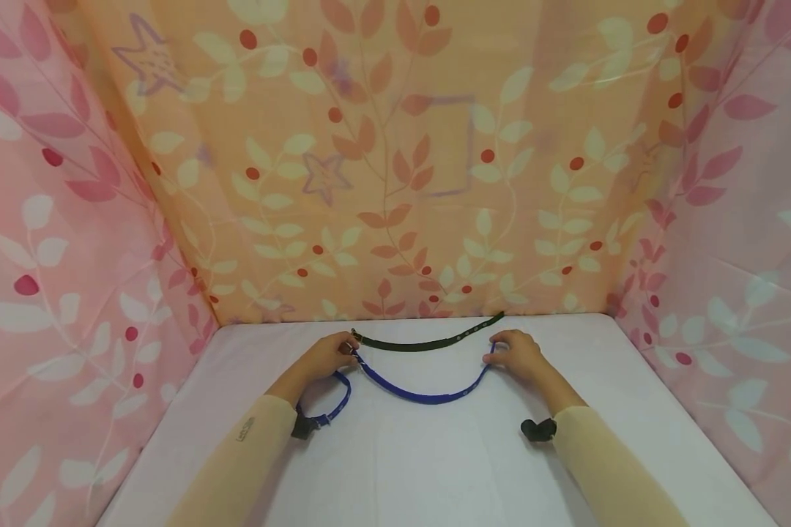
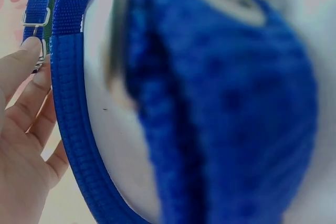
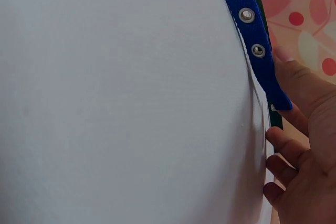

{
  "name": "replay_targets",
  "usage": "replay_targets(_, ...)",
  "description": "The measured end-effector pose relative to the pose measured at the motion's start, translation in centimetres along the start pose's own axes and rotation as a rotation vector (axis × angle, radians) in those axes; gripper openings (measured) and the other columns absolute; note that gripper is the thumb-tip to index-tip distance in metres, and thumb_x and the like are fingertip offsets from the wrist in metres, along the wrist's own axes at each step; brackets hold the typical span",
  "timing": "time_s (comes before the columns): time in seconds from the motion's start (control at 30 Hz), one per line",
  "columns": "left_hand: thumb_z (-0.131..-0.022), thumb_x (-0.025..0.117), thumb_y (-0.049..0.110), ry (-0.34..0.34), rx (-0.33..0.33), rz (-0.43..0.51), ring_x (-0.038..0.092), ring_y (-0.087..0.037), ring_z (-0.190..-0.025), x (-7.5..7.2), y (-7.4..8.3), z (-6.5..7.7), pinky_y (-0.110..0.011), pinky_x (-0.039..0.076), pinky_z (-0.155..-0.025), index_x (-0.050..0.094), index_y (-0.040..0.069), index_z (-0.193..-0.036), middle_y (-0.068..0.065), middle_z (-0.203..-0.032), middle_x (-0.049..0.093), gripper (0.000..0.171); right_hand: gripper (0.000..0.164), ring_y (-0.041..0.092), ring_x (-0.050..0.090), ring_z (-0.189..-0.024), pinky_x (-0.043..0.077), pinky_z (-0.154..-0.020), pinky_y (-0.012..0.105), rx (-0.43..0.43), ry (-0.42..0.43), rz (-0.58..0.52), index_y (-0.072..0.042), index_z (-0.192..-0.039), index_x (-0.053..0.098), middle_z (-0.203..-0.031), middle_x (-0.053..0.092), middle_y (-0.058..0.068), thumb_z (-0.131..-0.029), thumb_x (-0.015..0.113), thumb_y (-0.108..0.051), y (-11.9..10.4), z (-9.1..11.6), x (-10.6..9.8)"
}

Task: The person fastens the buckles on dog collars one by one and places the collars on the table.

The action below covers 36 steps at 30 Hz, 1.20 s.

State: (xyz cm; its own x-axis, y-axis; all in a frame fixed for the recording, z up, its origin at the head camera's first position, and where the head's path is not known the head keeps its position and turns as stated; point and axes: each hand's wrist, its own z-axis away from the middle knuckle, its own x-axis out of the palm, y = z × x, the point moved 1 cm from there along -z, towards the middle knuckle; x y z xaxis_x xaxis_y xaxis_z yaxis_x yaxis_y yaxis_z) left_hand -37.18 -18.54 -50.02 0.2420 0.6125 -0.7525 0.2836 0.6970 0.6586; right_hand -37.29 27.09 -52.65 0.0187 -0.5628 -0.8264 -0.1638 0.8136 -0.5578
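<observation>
A blue collar (image 1: 428, 399) with metal eyelets lies in a downward curve between the two hands. At its buckle end, my left hand (image 1: 332, 355) pinches the strap; in the left wrist view the thumb presses by the metal buckle (image 2: 35, 18). My right hand (image 1: 517, 355) holds the eyelet end between thumb and index finger, and the strap tip (image 3: 281, 98) shows beside the thumb in the right wrist view. A second blue collar (image 1: 344, 399), looped, lies under the left wrist and looms blurred in the left wrist view. Just behind the hands lies a dark green collar (image 1: 409, 346).
The white table (image 1: 428, 468) is bordered by a patterned orange curtain (image 1: 395, 219) at the back and pink curtains (image 1: 72, 293) on the sides. Black wrist cameras (image 1: 538, 430) hang under the sleeves. The green collar's tip reaches the table's back edge.
</observation>
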Motion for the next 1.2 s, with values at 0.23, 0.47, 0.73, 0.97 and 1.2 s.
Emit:
replay_targets(0.23, -0.092, 0.078, 0.016, 0.097, -0.038, 0.027, 0.062, -0.017, -0.087, 0.3, 0.1, 0.5, -0.033, 0.052, -0.076, 0.065, 0.010, -0.113, -0.003, -0.096, 0.068, 0.025, 0.060, 0.044, 0.048, -0.137, 0.033, -0.115, 0.063, 0.034, -0.039, -0.120, -0.007, -0.134, 0.064, -0.139, 0.062, 0.019, -0.089, 0.079, -0.044, -0.9, 2.0, -0.2)
replay_targets(0.47, -0.091, 0.079, 0.019, 0.151, -0.036, 0.045, 0.062, -0.017, -0.090, 0.4, -0.2, 0.9, -0.033, 0.053, -0.077, 0.066, 0.012, -0.112, -0.002, -0.098, 0.069, 0.025, 0.062, 0.051, 0.048, -0.132, 0.035, -0.107, 0.069, -0.001, -0.024, 0.071, -0.001, -0.135, 0.063, -0.138, 0.059, 0.028, -0.089, 0.078, -0.039, -1.4, 3.5, -0.8)
replay_targets(0.73, -0.091, 0.079, 0.023, 0.132, -0.054, 0.161, 0.064, -0.018, -0.098, 1.0, -0.4, 2.0, -0.038, 0.053, -0.085, 0.066, 0.012, -0.119, 0.001, -0.103, 0.070, 0.033, 0.062, 0.051, 0.050, -0.126, 0.038, -0.101, 0.070, 0.053, -0.014, 0.137, -0.001, -0.127, 0.067, -0.131, 0.061, 0.028, -0.086, 0.080, -0.046, -0.2, 4.0, -1.1)
replay_targets(0.97, -0.094, 0.077, 0.020, 0.125, 0.033, 0.203, 0.066, -0.020, -0.103, 1.2, 1.2, 3.2, -0.035, 0.057, -0.086, 0.068, 0.007, -0.121, 0.002, -0.102, 0.073, 0.031, 0.067, 0.050, 0.050, -0.125, 0.036, -0.099, 0.070, 0.092, -0.007, 0.130, -0.002, -0.129, 0.065, -0.129, 0.063, 0.024, -0.083, 0.082, -0.048, 0.3, 4.3, -1.5)
replay_targets(1.2, -0.092, 0.078, 0.013, 0.174, 0.020, 0.327, 0.067, -0.020, -0.107, 1.3, 2.9, 4.6, -0.036, 0.056, -0.092, 0.065, 0.010, -0.127, 0.000, -0.108, 0.074, 0.037, 0.077, 0.051, 0.050, -0.122, 0.039, -0.097, 0.067, 0.122, -0.065, 0.158, 0.002, -0.135, 0.061, -0.129, 0.060, 0.028, -0.082, 0.083, -0.050, -0.1, 4.5, -2.4)
